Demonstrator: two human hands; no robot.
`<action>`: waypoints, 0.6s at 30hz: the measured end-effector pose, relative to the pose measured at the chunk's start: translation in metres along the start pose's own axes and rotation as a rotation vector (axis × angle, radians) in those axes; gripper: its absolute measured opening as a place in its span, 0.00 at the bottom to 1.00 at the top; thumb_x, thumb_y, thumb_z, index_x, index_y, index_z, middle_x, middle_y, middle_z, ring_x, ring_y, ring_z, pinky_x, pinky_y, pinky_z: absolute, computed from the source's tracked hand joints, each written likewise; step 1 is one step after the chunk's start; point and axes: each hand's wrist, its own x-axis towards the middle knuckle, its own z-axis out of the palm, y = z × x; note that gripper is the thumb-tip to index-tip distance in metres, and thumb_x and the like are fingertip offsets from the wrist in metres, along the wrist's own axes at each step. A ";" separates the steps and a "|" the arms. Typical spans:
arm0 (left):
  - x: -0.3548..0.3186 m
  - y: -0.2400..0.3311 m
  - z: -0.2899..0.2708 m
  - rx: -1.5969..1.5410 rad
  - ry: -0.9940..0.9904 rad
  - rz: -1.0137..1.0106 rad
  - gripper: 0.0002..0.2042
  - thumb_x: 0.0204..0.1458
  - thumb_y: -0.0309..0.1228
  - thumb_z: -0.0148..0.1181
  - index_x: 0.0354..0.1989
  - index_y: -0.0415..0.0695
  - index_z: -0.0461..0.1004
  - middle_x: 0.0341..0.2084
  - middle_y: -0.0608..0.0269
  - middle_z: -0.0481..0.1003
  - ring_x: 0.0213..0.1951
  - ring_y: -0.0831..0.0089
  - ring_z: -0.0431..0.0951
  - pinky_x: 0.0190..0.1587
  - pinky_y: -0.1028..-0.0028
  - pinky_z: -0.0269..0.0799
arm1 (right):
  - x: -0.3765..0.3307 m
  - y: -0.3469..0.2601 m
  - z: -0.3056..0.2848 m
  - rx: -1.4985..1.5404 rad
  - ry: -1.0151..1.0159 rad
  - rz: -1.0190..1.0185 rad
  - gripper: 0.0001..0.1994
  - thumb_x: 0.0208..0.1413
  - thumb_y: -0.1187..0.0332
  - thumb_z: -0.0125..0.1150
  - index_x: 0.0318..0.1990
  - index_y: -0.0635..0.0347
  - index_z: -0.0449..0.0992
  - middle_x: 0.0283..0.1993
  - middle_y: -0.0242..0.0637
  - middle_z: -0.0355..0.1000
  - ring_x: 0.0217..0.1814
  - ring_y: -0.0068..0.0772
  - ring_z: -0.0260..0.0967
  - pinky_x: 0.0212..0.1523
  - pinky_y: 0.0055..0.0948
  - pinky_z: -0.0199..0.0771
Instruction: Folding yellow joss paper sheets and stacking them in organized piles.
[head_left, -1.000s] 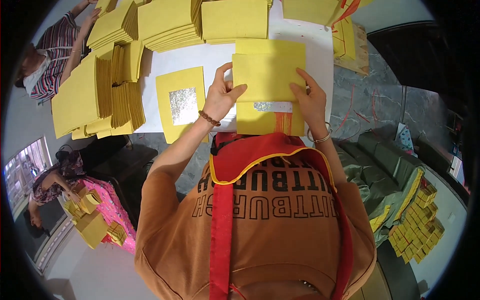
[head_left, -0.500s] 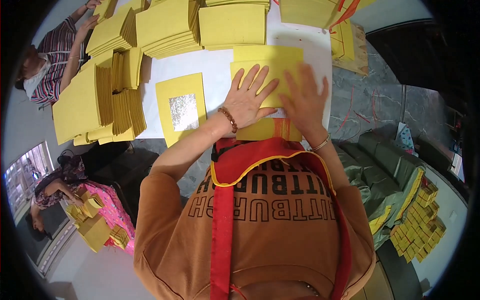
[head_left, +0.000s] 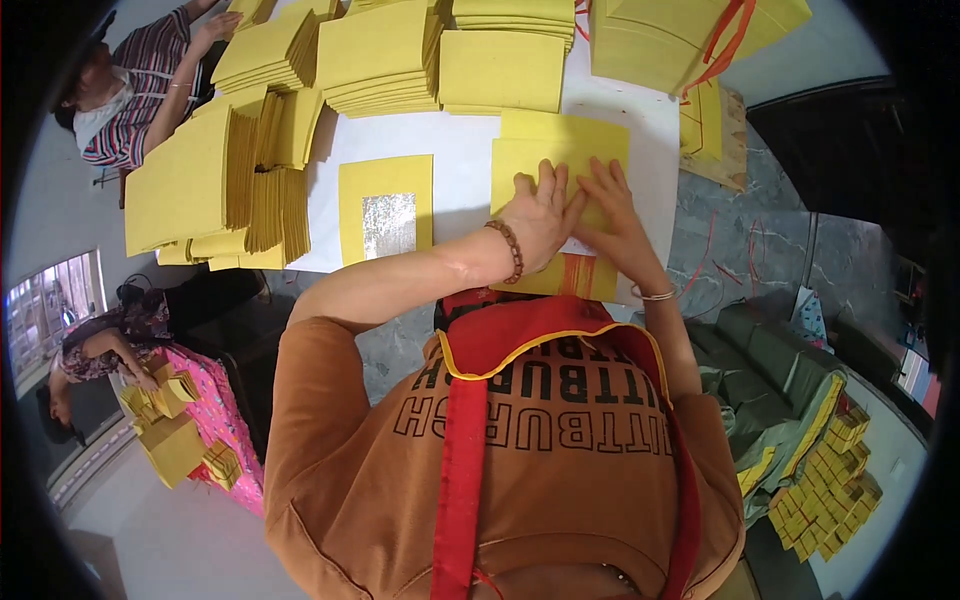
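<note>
Directly in front of me lie overlapping yellow paper sheets (head_left: 565,145) on the white tabletop (head_left: 460,145). My left hand (head_left: 540,222) rests on them, its fingers slightly bent and pointing away from me. Close beside it, my right hand (head_left: 615,225) lies on the sheets with fingers stretched and apart. Neither hand visibly grips anything. Nearer my body, below the hands, shows a yellow paper part with red streaks (head_left: 578,275). Left of my forearm is a yellow sheet (head_left: 350,185) bearing a silver rectangle (head_left: 389,225), partly covered by the forearm.
Thick yellow paper stacks (head_left: 180,185) fill the table's left and far side. A large yellow bundle (head_left: 640,50) with red ribbon (head_left: 725,50) sits far right. One person (head_left: 150,90) reaches in from the far left; another (head_left: 110,350) handles yellow packets at a pink-covered table (head_left: 215,400).
My hands have slid nearer to each other and toward my body on the sheets. The left fingers, spread before, are now more bent. The whole view has shifted slightly.
</note>
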 end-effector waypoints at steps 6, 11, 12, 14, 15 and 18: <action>0.012 -0.033 0.010 -0.183 0.296 -0.046 0.25 0.47 0.36 0.55 0.53 0.36 0.65 0.47 0.46 0.70 0.45 0.58 0.72 0.39 0.67 0.69 | -0.010 -0.008 -0.004 0.750 0.398 0.161 0.27 0.56 0.70 0.52 0.63 0.61 0.53 0.65 0.43 0.53 0.66 0.37 0.53 0.63 0.35 0.51; 0.008 -0.138 -0.053 -1.104 0.155 -0.303 0.19 0.50 0.27 0.50 0.52 0.44 0.67 0.40 0.54 0.75 0.34 0.59 0.77 0.39 0.66 0.72 | -0.018 -0.004 -0.003 0.897 0.594 0.290 0.21 0.62 0.65 0.44 0.61 0.62 0.56 0.61 0.42 0.58 0.60 0.35 0.60 0.58 0.32 0.58; 0.011 -0.149 -0.042 -1.156 0.294 -0.334 0.20 0.49 0.25 0.50 0.53 0.46 0.67 0.41 0.55 0.75 0.36 0.57 0.76 0.40 0.65 0.72 | -0.018 -0.002 -0.002 0.895 0.596 0.290 0.21 0.62 0.65 0.44 0.61 0.62 0.56 0.61 0.42 0.58 0.60 0.35 0.60 0.58 0.32 0.58; 0.028 -0.153 -0.021 -0.839 0.521 -0.264 0.21 0.47 0.26 0.51 0.54 0.46 0.66 0.39 0.54 0.74 0.38 0.59 0.75 0.40 0.66 0.70 | -0.021 0.007 0.005 0.848 0.513 0.356 0.18 0.61 0.68 0.46 0.57 0.63 0.62 0.55 0.39 0.64 0.55 0.30 0.64 0.56 0.28 0.60; 0.037 -0.155 -0.009 -0.509 0.732 -0.195 0.23 0.45 0.27 0.53 0.54 0.46 0.65 0.38 0.53 0.74 0.40 0.61 0.73 0.41 0.67 0.69 | -0.022 0.011 0.008 0.848 0.516 0.355 0.18 0.61 0.68 0.46 0.57 0.63 0.62 0.55 0.39 0.64 0.55 0.30 0.64 0.56 0.28 0.60; 0.062 -0.170 0.048 -0.036 0.725 -0.166 0.26 0.43 0.26 0.55 0.55 0.47 0.64 0.47 0.57 0.70 0.48 0.63 0.69 0.45 0.67 0.66 | -0.023 0.020 0.017 0.780 0.506 0.308 0.16 0.61 0.69 0.47 0.55 0.61 0.65 0.51 0.36 0.68 0.54 0.29 0.65 0.52 0.29 0.64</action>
